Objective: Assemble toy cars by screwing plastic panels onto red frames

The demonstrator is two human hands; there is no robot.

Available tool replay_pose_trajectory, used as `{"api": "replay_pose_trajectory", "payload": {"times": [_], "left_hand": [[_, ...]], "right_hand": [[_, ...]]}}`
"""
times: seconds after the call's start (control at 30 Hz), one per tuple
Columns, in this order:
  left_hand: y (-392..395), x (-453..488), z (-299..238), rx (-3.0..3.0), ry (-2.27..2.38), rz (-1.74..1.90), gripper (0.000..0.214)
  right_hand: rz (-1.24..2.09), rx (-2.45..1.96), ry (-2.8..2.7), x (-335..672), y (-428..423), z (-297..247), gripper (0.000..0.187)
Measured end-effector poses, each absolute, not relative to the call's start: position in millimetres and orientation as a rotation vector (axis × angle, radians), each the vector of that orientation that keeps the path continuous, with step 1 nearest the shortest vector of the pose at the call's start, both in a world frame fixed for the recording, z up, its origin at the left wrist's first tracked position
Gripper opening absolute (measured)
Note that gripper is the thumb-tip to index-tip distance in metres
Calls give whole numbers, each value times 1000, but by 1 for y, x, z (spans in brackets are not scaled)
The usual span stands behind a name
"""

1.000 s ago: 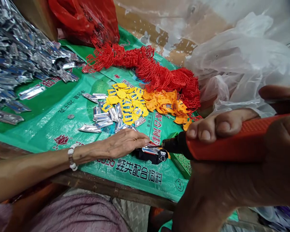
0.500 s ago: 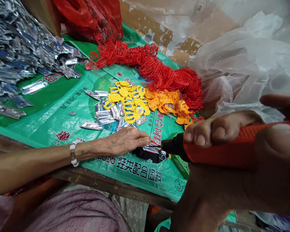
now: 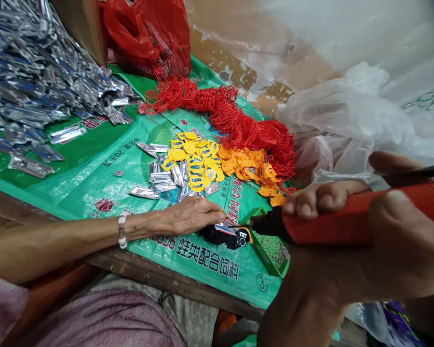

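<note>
Red plastic fills the right hand (image 3: 369, 270) in the head view: its fingers wrap the body of a driver (image 3: 329, 224) whose black nose (image 3: 265, 223) points back towards the left hand (image 3: 188, 214). A thin bit (image 3: 241, 226) reaches out over the black piece (image 3: 219, 236); whether its tip touches is too small to tell.

That piece lies flat on the green printed sheet (image 3: 104, 166), between the two grips, its round-patterned end towards the driver and its other end under the left fingertips, which are bunched over it. They may pinch it or merely press it; I cannot tell. A silver, blue-edged strip lies on its top.

Over the last half second the nose has shifted clear of the round end, so more bit shows. That suggests the driver is being eased off or re-aimed rather than driven hard, with the piece kept steadied.

Just beyond the left hand are loose silver strips (image 3: 162, 179) and yellow pieces (image 3: 198, 156), with orange pieces (image 3: 238, 161) beside them and tangled red frames (image 3: 253, 135) behind. The green tray (image 3: 263, 262) of tiny parts sits just beside the piece, under the driver's nose.
</note>
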State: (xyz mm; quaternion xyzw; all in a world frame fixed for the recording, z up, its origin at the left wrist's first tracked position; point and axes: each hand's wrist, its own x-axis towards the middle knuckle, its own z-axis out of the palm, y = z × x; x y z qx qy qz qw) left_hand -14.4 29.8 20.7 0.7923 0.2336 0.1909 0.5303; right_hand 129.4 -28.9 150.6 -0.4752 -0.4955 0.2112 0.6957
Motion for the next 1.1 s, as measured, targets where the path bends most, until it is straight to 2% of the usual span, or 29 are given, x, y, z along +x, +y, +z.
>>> {"api": "replay_pose_trajectory", "payload": {"times": [0.07,0.1,0.17,0.3,0.37,0.47,0.57,0.67,0.93,1.1], "left_hand": [[30,-15,22,1859,578,449,48],[31,-16,23,1840,587,444,47],[33,-17,27,1808,619,452,45],[38,-17,37,1755,683,539,51],[39,-17,42,1688,698,625,53],[38,-17,45,1578,732,737,54],[34,-17,43,1567,759,759,55],[32,-17,40,1587,770,732,57],[45,-26,50,1585,769,802,46],[52,-29,40,1029,764,871,29]], "right_hand": [[338,-983,-1059,143,-19,149,11],[262,-973,-1035,152,-15,148,13],[142,-1048,-1018,169,-10,146,30],[-19,-1396,-1086,190,-20,129,81],[-87,-1475,-982,186,-31,112,90],[-43,-1498,-818,166,-45,83,60],[409,-1592,-884,143,-52,60,45],[704,-1553,-979,130,-54,51,48],[567,-1500,-1131,141,-75,51,48],[625,-1544,-1233,151,-95,52,50]]}}
